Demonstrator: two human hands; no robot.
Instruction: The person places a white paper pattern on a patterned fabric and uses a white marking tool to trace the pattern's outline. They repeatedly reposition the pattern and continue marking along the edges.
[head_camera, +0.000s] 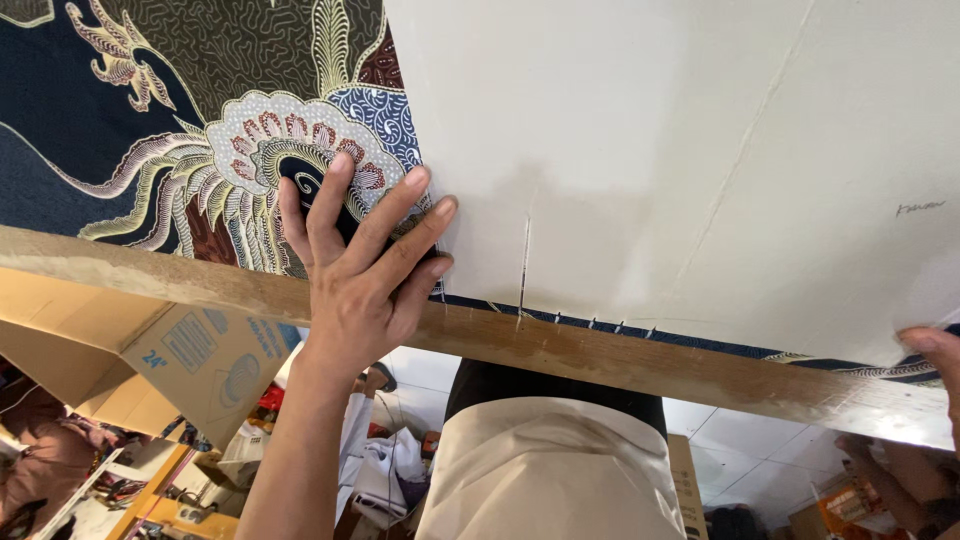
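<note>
Paper pattern sheet (680, 150) could slide off the batik cloth (150, 120), since the left hand (355, 270) only presses flat, fingers spread, while the right hand (935, 365) shows too little to tell its grip.

**What the view cuts off or covers**

The right hand (938, 372) shows only a thumb and wrist at the right edge — its fingers lie out of frame. The white paper pattern (700, 150) hides most of the patterned cloth (180, 120) — both run past the top edge. A faint pencil mark (920, 208) is too small to read.

Bare forearms, beige trousers (545, 470) (dark top above).
</note>
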